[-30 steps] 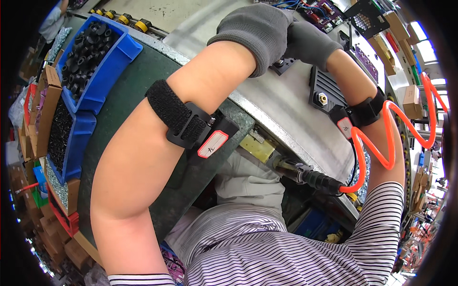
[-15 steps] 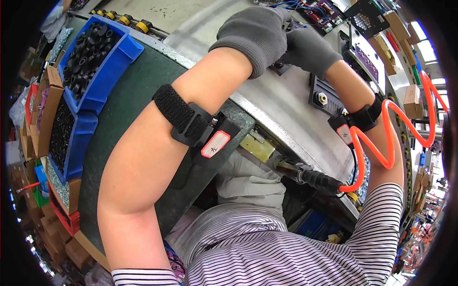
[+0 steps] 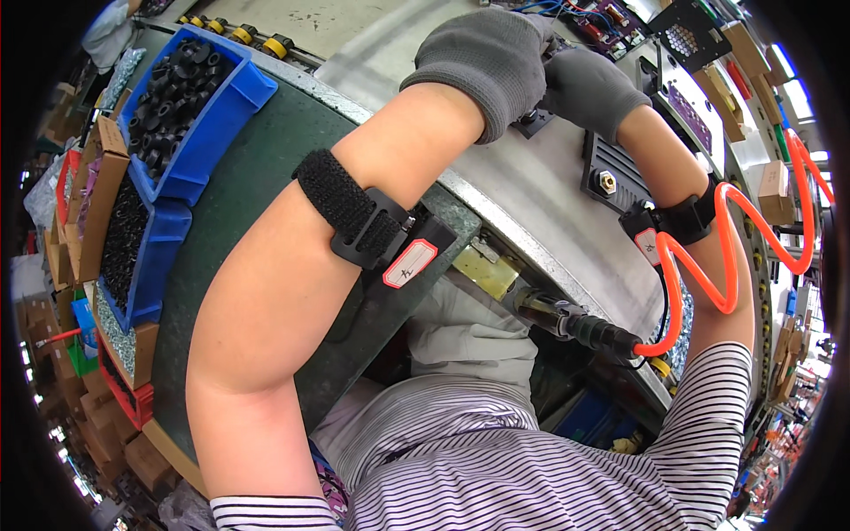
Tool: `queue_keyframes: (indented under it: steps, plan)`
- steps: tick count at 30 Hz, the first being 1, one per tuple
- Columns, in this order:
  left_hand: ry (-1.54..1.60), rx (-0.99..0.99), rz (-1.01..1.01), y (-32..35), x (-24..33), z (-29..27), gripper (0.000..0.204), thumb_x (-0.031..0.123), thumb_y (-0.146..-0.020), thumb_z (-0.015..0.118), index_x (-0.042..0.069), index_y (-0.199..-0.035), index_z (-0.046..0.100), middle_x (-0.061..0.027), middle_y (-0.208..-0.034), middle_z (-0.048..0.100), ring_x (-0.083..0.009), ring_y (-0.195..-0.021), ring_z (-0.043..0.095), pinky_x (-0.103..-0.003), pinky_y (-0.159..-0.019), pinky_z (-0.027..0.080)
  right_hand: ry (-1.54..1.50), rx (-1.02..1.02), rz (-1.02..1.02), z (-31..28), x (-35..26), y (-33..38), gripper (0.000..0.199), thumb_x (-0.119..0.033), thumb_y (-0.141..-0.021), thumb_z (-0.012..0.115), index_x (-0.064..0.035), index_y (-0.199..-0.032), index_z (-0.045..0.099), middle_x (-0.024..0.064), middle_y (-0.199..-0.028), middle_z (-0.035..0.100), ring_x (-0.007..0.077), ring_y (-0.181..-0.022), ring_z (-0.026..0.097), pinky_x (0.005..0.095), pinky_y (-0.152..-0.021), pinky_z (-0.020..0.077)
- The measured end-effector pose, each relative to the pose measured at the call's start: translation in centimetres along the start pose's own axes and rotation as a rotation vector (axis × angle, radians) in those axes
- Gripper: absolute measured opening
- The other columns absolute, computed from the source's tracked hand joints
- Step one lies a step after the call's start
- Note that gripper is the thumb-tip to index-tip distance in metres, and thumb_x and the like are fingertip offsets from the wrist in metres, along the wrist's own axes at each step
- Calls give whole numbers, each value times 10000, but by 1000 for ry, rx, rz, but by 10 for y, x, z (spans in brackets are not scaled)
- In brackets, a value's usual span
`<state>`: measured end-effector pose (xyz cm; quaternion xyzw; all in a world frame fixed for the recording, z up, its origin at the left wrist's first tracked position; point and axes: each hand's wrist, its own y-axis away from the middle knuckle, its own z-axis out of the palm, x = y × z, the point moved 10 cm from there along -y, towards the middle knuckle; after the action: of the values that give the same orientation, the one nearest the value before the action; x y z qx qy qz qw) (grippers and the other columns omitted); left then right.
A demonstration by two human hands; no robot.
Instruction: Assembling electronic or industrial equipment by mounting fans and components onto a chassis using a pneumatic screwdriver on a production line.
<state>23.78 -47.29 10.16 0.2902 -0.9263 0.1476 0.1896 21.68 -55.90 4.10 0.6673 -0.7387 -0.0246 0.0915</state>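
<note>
Both my hands wear grey knit gloves and meet at the far side of the metal work surface (image 3: 567,252). My left hand (image 3: 485,66) is curled closed, knuckles up. Against its right side presses my right hand (image 3: 595,93), also closed, with its fingers mostly hidden behind the left. Whatever they grip is out of sight. Just below the hands lies a small black part (image 3: 533,122). Nearest my right wrist is a black ribbed part with a brass fitting (image 3: 606,183). Beyond the hands, a circuit board with blue wires (image 3: 606,26) is partly visible.
Blue bins (image 3: 205,133) of black parts stand at the left on a green surface (image 3: 266,190). A coiled orange air hose (image 3: 730,257) runs past my right forearm to a pneumatic tool (image 3: 567,323) by the table edge. A black perforated panel (image 3: 686,35) stands far right.
The whole view has shifted slightly, so the scene sits a little farther right. My hands stay pressed together at the same spot, with only slight movement.
</note>
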Motion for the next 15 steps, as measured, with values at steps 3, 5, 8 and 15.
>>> queue_keyframes:
  steps: [3, 5, 8, 15]
  plan:
    - [1, 48, 78, 9, 8, -11, 211, 194, -858, 474, 99, -981, 616, -183, -827, 650, -349, -799, 630, -447, -717, 493, -200, 157, -164, -16, -8, 9, 283, -310, -799, 575, -55, -865, 678, 140, -772, 644, 286, -751, 626, 395, -713, 483]
    - [29, 48, 70, 6, 10, -8, 211, 195, -860, 467, 92, -967, 616, -182, -818, 649, -351, -797, 629, -448, -716, 492, -328, 153, -209, -8, -6, 7, 276, -303, -802, 567, -59, -868, 679, 142, -780, 645, 294, -759, 625, 398, -718, 482]
    - [-13, 20, 13, -4, 0, 4, 216, 191, -858, 465, 91, -988, 604, -185, -831, 647, -352, -808, 629, -448, -722, 491, -260, 130, -148, -4, -11, -2, 265, -286, -806, 555, -62, -878, 678, 147, -797, 648, 304, -776, 624, 399, -730, 482]
    - [-54, 137, 25, -4, -6, 12, 229, 180, -769, 567, 113, -970, 655, -146, -880, 667, -302, -826, 653, -403, -719, 517, -191, -14, -168, -10, -22, 6, 273, -273, -805, 549, -45, -883, 676, 158, -808, 651, 316, -764, 629, 396, -728, 492]
